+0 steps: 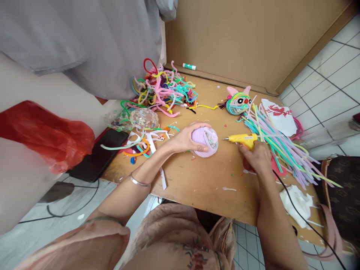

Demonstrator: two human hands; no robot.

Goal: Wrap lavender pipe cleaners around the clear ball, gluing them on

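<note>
My left hand (187, 138) is closed round a ball wrapped in lilac pipe cleaners (201, 152). A clear patch on the ball's right side is not covered by the wrapping. To the right, my right hand (257, 153) grips a yellow hot glue gun (243, 140). The gun's nozzle points left at the ball, a short gap away from it. Its black cord (292, 200) runs down past my right forearm. Behind the gun sits a finished-looking ball figure (238, 102) with pink ears, eyes and a red nose, wound in coloured pipe cleaners.
Loose pipe cleaners (284, 148) lie in a bundle at the right, near a brown handbag (341, 191) and white tissue (296, 206). A tangled pile of pipe cleaners (163, 90), a clear ball (144, 118) and a black phone-like slab (98, 155) are at the left. A glue stick (189, 66) lies behind.
</note>
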